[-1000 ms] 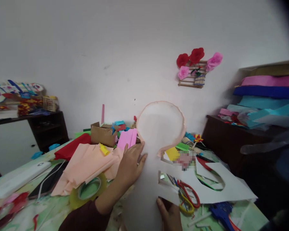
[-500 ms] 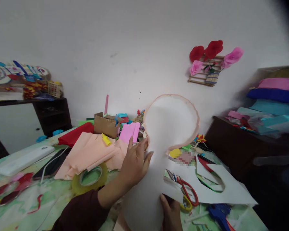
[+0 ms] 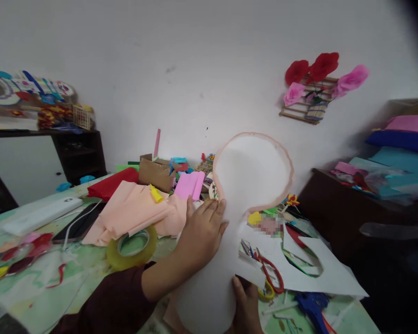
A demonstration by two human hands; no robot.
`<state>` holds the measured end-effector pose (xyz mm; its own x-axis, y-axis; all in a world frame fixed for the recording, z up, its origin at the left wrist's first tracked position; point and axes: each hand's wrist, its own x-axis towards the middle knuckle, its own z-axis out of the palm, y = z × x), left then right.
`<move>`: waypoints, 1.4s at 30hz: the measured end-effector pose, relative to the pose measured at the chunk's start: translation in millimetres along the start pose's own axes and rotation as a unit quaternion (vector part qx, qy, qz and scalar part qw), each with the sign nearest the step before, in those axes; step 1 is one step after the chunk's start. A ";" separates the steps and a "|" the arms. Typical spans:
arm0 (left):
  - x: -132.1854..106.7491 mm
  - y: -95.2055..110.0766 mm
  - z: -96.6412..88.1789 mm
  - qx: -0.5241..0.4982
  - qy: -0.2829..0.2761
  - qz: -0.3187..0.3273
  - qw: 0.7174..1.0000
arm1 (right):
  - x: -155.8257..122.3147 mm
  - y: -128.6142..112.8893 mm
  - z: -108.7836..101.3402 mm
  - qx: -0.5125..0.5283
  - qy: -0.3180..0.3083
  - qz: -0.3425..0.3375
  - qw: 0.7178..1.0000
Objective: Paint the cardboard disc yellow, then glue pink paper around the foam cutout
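A white paper cutout (image 3: 254,171), round at the top with a narrow neck and a wider lower part, stands upright before me. Peach crepe paper (image 3: 288,185) lines the rim of its round part. At the neck's left edge, my left hand (image 3: 204,229) grips the cutout, fingers together along the peach border. My right hand (image 3: 246,304) holds the lower right edge, thumb in front and the other fingers partly hidden. Just beyond it lie scissors (image 3: 273,273) with red handles and a yellow-handled pair (image 3: 266,292). The cutout's bottom runs out of view.
Left on the table are peach crepe paper (image 3: 128,211), a tape roll (image 3: 149,248), a yellow tube (image 3: 156,194), a black phone-like slab (image 3: 78,225) and a white power strip-like bar (image 3: 43,215). To the right are a blue glue gun (image 3: 313,306) and a cut white sheet (image 3: 334,273).
The view has shifted slightly, so the background sits a little further right. Both hands keep hold of the cutout; the left hand's fingers lie closer together against its edge.
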<state>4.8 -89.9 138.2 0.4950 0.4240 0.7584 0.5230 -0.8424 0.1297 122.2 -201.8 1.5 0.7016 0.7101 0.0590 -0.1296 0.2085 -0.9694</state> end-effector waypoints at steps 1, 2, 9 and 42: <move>0.2 -0.1 -0.7 0.000 0.001 -0.002 1.000 | -0.8 -0.8 -0.4 -0.002 -0.004 0.014 1.000; 0.4 -0.3 -1.3 0.001 0.002 -0.005 1.000 | -1.6 -1.7 -0.8 -0.002 -0.007 0.033 0.999; 0.6 -1.2 -1.2 0.018 0.004 -0.017 1.000 | -7.8 -2.9 2.0 0.000 0.009 0.064 0.998; 17.0 -20.8 1.4 -0.745 0.018 -0.435 0.505 | 21.0 -19.7 2.6 0.045 0.069 0.052 0.995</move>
<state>3.3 -64.6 147.6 0.5009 0.8655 0.0080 -0.5848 0.3316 0.7403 137.7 -189.2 22.4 0.7694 0.6338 -0.0794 -0.2643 0.2027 -0.9429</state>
